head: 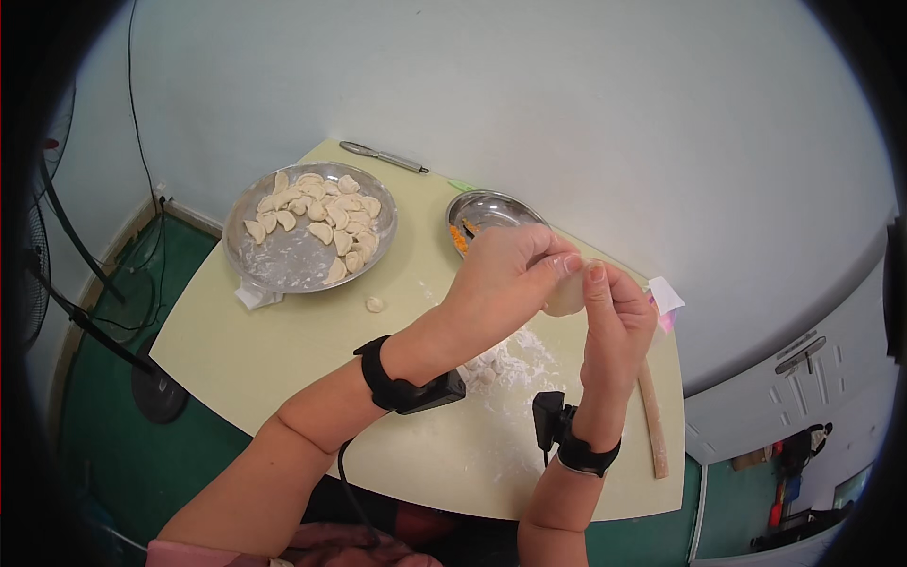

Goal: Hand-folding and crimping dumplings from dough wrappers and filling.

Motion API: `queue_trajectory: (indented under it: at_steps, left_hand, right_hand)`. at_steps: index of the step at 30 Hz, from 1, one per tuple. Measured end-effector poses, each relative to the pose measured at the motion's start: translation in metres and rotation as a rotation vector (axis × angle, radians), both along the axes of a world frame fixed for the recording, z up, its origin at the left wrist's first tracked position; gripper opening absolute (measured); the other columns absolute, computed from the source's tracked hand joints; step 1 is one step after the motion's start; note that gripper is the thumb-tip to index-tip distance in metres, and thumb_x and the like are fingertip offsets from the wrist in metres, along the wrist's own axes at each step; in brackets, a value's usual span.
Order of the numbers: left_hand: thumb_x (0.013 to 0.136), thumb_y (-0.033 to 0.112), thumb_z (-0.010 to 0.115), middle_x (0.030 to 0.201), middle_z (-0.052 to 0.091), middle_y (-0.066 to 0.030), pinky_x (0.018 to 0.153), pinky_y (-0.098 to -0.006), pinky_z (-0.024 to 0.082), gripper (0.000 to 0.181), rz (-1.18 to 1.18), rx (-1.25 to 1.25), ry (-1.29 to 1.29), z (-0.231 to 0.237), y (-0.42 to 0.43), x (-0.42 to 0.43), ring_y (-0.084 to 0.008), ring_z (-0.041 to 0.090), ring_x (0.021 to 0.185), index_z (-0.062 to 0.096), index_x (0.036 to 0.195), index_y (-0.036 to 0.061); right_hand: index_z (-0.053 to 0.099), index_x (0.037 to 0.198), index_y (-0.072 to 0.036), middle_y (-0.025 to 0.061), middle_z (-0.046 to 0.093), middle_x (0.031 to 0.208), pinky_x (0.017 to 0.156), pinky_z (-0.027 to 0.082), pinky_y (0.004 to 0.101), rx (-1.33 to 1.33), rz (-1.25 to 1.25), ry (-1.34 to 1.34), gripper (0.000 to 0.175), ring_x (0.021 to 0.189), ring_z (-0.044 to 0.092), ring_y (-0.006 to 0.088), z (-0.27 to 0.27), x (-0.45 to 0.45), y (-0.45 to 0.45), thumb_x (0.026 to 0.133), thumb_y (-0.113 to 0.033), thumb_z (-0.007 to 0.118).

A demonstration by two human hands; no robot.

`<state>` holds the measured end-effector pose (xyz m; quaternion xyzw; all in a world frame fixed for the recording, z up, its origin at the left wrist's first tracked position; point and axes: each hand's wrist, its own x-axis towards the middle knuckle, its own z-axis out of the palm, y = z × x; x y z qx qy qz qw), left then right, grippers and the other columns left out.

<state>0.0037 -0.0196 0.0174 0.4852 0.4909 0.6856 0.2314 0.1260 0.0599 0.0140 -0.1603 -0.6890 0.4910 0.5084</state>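
A round dough wrapper (565,298) is pinched between my left hand (521,273) and my right hand (616,305), raised over the table. Thumbs and fingertips of both hands meet at its upper edge. Behind my left hand, a steel bowl (499,202) holds orange filling (458,239), partly hidden. Small floured dough pieces (484,370) lie below the hands in scattered flour (521,354). At the left, a large round metal tray (273,273) bears many folded dumplings (340,218). A wooden rolling pin (652,418) rests to the right of my right wrist.
One small dough piece (375,305) sits near the tray on the pale yellow table (283,354). A metal-handled utensil (384,156) lies along the wall edge. White-and-pink packaging (665,301) is at the right edge. A fan (35,262) stands on the left.
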Motion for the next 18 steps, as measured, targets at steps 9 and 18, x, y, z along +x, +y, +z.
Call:
queue_trajectory:
  at_steps: [9, 18]
  left_hand:
    - [0.092, 0.018, 0.059, 0.087, 0.064, -0.0046, 0.054, -0.0213, 0.050, 0.021, 0.012, 0.088, -0.132, 0.000, 0.001, -0.001, -0.0071, 0.059, 0.070, 0.062, 0.099, -0.0015]
    - [0.089, 0.017, 0.062, 0.095, 0.065, -0.0069, 0.057, -0.0220, 0.050, 0.032, -0.081, -0.030, -0.155, 0.003, 0.000, -0.003, -0.0092, 0.062, 0.079, 0.054, 0.115, 0.0000]
  right_hand:
    - [0.063, 0.103, 0.004, 0.0063, 0.066, 0.092, 0.077, 0.046, 0.0234, -0.201, 0.152, 0.005, 0.022, 0.083, 0.060, 0.0105, 0.003, 0.001, 0.007, 0.087, -0.012, 0.066]
    - [0.064, 0.101, 0.002, 0.0060, 0.067, 0.092, 0.078, 0.046, 0.0230, -0.148, 0.134, -0.007, 0.023, 0.084, 0.060, 0.0103, -0.002, 0.007, 0.016, 0.086, -0.014, 0.069]
